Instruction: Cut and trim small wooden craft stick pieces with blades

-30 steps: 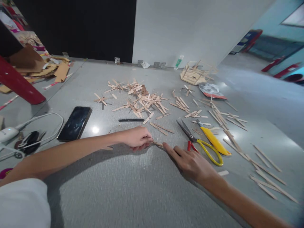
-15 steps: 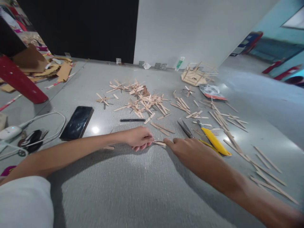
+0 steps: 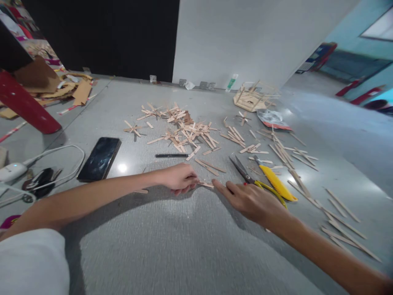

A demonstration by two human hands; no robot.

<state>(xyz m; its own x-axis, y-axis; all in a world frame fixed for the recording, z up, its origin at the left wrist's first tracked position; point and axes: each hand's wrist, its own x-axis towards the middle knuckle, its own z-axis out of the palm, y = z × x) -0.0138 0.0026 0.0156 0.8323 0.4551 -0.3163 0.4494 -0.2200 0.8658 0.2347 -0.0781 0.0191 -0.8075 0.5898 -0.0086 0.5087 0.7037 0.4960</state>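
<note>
My left hand (image 3: 178, 178) rests on the grey floor with its fingers curled together, pinching one end of a small wooden stick (image 3: 206, 184) that lies flat. My right hand (image 3: 250, 200) lies beside it, fingers stretched forward, the index fingertip touching the floor just by the stick's other end. Yellow-handled scissors (image 3: 245, 175) lie partly under my right hand, and a yellow utility knife (image 3: 276, 183) sits just to their right.
A heap of cut wooden sticks (image 3: 184, 131) lies ahead, longer sticks (image 3: 307, 180) to the right. A black pen (image 3: 170, 155), a phone (image 3: 99, 159), a white cable and charger (image 3: 12, 171) sit left. A stick frame model (image 3: 253, 96) stands by the wall.
My right hand slid forward over the scissors handles and then drew back slightly, its index finger staying near the stick's end. My left hand has hardly moved.
</note>
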